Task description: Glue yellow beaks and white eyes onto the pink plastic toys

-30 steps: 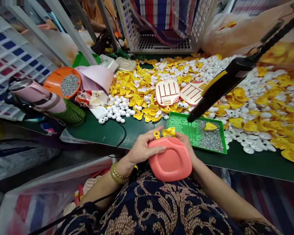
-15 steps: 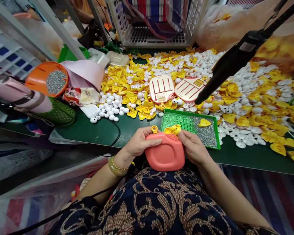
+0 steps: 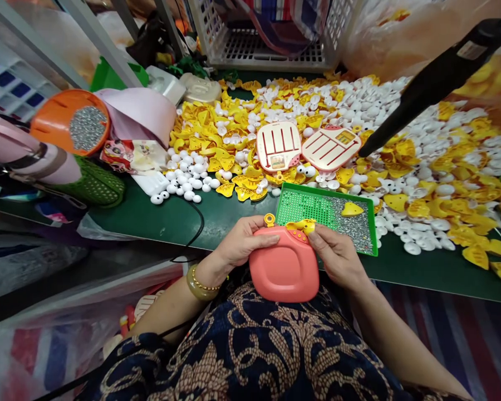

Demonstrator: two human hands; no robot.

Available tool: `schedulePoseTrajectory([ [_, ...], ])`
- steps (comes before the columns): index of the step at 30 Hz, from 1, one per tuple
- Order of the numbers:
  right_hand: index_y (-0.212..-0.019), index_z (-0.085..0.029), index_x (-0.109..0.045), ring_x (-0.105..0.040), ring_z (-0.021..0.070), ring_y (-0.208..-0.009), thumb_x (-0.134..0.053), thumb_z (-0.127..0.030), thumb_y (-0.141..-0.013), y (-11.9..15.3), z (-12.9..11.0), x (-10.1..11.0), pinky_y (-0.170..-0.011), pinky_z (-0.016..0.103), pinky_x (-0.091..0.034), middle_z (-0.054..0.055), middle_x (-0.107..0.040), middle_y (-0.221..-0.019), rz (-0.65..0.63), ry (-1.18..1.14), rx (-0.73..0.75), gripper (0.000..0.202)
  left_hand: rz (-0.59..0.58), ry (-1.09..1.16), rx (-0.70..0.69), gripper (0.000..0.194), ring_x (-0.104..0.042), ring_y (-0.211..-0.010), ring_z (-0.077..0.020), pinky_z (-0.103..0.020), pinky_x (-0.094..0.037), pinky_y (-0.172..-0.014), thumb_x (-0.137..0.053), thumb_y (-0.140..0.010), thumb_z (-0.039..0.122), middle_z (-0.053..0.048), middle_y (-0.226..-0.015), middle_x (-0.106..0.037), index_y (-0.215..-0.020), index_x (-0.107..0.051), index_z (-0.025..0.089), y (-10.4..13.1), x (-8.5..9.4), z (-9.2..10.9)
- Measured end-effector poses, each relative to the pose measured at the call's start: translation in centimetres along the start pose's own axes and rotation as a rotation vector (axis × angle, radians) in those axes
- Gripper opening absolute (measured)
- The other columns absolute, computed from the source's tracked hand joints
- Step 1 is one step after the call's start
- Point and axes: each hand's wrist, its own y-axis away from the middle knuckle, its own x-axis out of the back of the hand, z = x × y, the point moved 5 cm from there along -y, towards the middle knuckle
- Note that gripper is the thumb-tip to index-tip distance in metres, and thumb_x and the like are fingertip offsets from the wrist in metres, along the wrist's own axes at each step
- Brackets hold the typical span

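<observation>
Close to my body, my left hand [image 3: 248, 240] grips the upper left of a coral-pink rounded plastic shell [image 3: 284, 270], thumb flat across its face. A small yellow ring piece [image 3: 269, 220] sticks up at the shell's top edge beside those fingers. My right hand [image 3: 338, 253] pinches a curved yellow plastic piece [image 3: 300, 225] at the shell's upper right corner, over a strip with small yellow dots. Beyond the hands lies a green tray [image 3: 307, 206] holding many small metal screws [image 3: 357, 227] and one loose yellow piece [image 3: 352, 209].
Piles of yellow and white plastic parts [image 3: 234, 117] cover the bench [image 3: 158, 220]. Two cream panels [image 3: 279, 146] lie on them. A black hanging tool [image 3: 426, 83] slants in from the right. At left are an orange bowl [image 3: 50, 125] of metal bits and a pink bottle [image 3: 45, 159].
The shell and both hands appear slightly lower and further right, as the view has shifted a little. My right fingers stay at the yellow piece. The black tool appears further right.
</observation>
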Motion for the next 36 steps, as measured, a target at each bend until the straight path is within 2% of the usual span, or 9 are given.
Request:
schedulePoseTrajectory([
  [6, -0.081, -0.024, -0.071, -0.058, 0.0204, -0.075, -0.050, -0.050, -0.090, 0.1, 0.1, -0.5, -0.069, 0.035, -0.049, 0.005, -0.064, -0.077, -0.053, -0.005, -0.002, 0.035, 0.002, 0.005, 0.023, 0.031, -0.062, -0.067, -0.0128, -0.022, -0.049, -0.064, -0.084, -0.063, 0.029, -0.005, -0.080, -0.069, -0.083, -0.069, 0.012, 0.5, 0.8, -0.6],
  [9, -0.094, -0.025, -0.072, -0.060, 0.0233, -0.093, -0.056, -0.047, -0.087, -0.1, 0.5, -1.7, -0.082, 0.039, -0.050, 0.008, -0.067, -0.094, -0.127, -0.099, -0.024, 0.028, -0.009, -0.025, 0.054, 0.030, -0.059, -0.060, -0.0104, -0.020, -0.046, -0.057, -0.085, -0.061, 0.029, -0.002, -0.072, -0.066, -0.076, -0.066, 0.012, 0.6, 2.1, -0.6],
  [12, -0.087, -0.023, -0.072, -0.061, 0.0240, -0.091, -0.057, -0.048, -0.086, -0.8, 1.1, -3.0, -0.081, 0.042, -0.052, 0.009, -0.066, -0.091, -0.188, -0.097, -0.049, 0.030, -0.070, -0.082, 0.134, 0.031, -0.055, -0.053, -0.0089, -0.018, -0.043, -0.052, -0.087, -0.054, 0.026, 0.000, -0.064, -0.062, -0.072, -0.066, 0.012, 0.3, 3.5, -0.3],
  [17, -0.093, -0.023, -0.069, -0.067, 0.0229, -0.087, -0.069, -0.047, -0.077, -1.8, 2.3, -4.9, -0.078, 0.041, -0.056, 0.008, -0.071, -0.094, -0.198, -0.291, -0.158, 0.029, -0.209, -0.033, 0.132, 0.049, -0.064, -0.079, -0.0165, -0.023, -0.049, -0.071, -0.084, -0.058, 0.023, -0.008, -0.096, -0.071, -0.104, -0.072, 0.014, 0.5, 3.8, 1.0],
  [20, -0.089, -0.023, -0.067, -0.069, 0.0219, -0.082, -0.074, -0.045, -0.072, -1.8, 2.9, -5.8, -0.075, 0.038, -0.057, 0.007, -0.073, -0.090, -0.163, -0.346, -0.196, 0.029, -0.269, 0.074, 0.155, 0.054, -0.065, -0.082, -0.0181, -0.025, -0.049, -0.075, -0.083, -0.056, 0.022, -0.009, -0.101, -0.071, -0.109, -0.072, 0.016, 1.0, 3.5, 1.0],
  [25, -0.087, -0.021, -0.072, -0.063, 0.0184, -0.064, -0.068, -0.045, -0.078, -3.0, 3.0, -5.5, -0.060, 0.034, -0.052, 0.007, -0.071, -0.077, -0.163, 0.019, -0.040, 0.026, -0.256, 0.142, 0.205, 0.054, -0.066, -0.081, -0.0167, -0.024, -0.050, -0.077, -0.081, -0.058, 0.020, -0.011, -0.100, -0.071, -0.111, -0.071, 0.012, 1.1, 4.5, 0.1],
  [30, -0.080, -0.018, -0.073, -0.064, 0.0185, -0.068, -0.056, -0.029, -0.086, -8.4, 2.4, -4.0, -0.064, 0.031, -0.049, 0.007, -0.072, -0.075, -0.048, 0.343, 0.083, 0.021, -0.166, 0.191, 0.226, 0.055, -0.066, -0.076, -0.0178, -0.025, -0.052, -0.072, -0.081, -0.058, 0.019, -0.014, -0.099, -0.071, -0.111, -0.069, 0.008, 1.3, 6.8, -0.7],
  [33, -0.088, -0.017, -0.073, -0.066, 0.0222, -0.085, -0.057, -0.020, -0.085, -11.7, 2.1, -6.3, -0.073, 0.033, -0.049, 0.010, -0.072, -0.092, -0.127, 0.682, 0.139, 0.016, -0.107, 0.197, 0.212, 0.049, -0.066, -0.075, -0.0180, -0.025, -0.052, -0.071, -0.081, -0.057, 0.018, -0.013, -0.094, -0.071, -0.104, -0.071, 0.007, 1.6, 7.8, -0.9],
  [36, -0.090, -0.014, -0.072, -0.064, 0.0258, -0.091, -0.061, -0.027, -0.086, -13.5, 2.4, -9.9, -0.073, 0.032, -0.047, 0.015, -0.070, -0.095, -0.288, 1.035, 0.134, 0.017, -0.057, 0.205, 0.199, 0.043, -0.065, -0.070, -0.0167, -0.024, -0.052, -0.068, -0.081, -0.058, 0.017, -0.012, -0.088, -0.072, -0.099, -0.072, 0.008, 1.9, 8.3, -1.2],
])
